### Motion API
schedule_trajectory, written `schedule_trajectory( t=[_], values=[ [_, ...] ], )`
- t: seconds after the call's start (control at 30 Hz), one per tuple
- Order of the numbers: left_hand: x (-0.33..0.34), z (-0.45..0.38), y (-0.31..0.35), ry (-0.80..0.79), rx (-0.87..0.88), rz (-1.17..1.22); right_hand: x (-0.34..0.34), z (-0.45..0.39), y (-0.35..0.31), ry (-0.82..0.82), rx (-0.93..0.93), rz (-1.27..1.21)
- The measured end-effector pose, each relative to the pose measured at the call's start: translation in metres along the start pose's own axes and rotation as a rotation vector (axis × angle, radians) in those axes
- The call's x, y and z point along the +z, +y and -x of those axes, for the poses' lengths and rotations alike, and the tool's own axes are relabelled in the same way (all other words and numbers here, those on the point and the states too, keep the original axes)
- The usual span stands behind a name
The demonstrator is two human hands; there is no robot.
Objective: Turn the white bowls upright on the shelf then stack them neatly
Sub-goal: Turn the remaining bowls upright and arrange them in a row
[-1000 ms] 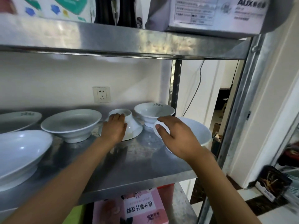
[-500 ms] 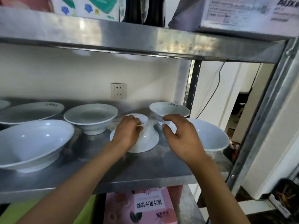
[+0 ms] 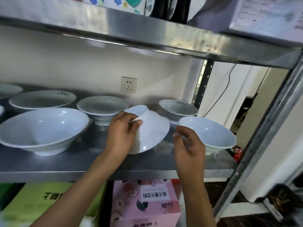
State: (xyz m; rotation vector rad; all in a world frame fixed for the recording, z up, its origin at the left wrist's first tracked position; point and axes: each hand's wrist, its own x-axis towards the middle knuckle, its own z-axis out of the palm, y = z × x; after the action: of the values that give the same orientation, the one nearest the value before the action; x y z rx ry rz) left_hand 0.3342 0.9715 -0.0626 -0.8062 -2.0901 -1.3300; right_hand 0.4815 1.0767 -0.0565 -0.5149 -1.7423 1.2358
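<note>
My left hand (image 3: 120, 134) grips the foot of an upside-down white bowl (image 3: 150, 130), which is tilted up on its rim on the steel shelf (image 3: 82, 163). My right hand (image 3: 188, 145) hovers just right of that bowl with fingers spread and holds nothing. Upright white bowls stand around: a large one (image 3: 42, 130) at front left, one (image 3: 102, 108) behind my left hand, one (image 3: 178, 108) at the back right, and one (image 3: 208, 133) at front right beside my right hand.
A shallow plate (image 3: 42, 99) lies at the back left. The upper shelf (image 3: 147, 33) hangs close overhead. A metal post (image 3: 262, 128) bounds the right side. A wall socket (image 3: 129, 85) sits behind. A pink box (image 3: 144, 203) and a green box (image 3: 41, 202) are on the shelf below.
My left hand has tipped the upside-down bowl from flat on the shelf up onto its rim. My right hand has come off the front right bowl and opened. The view shifted left.
</note>
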Motion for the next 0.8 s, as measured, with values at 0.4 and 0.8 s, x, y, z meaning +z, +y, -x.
schedule_trajectory(
  t=[0.4, 0.8],
  values=[
    [-0.035, 0.057, 0.034, 0.202, -0.195, 0.591, 0.012, 0.037, -0.028, -0.19, -0.004, -0.427],
    [-0.045, 0.052, 0.026, 0.002, -0.203, 0.338, 0.019, 0.003, -0.038, -0.238, -0.175, -0.186]
  ],
)
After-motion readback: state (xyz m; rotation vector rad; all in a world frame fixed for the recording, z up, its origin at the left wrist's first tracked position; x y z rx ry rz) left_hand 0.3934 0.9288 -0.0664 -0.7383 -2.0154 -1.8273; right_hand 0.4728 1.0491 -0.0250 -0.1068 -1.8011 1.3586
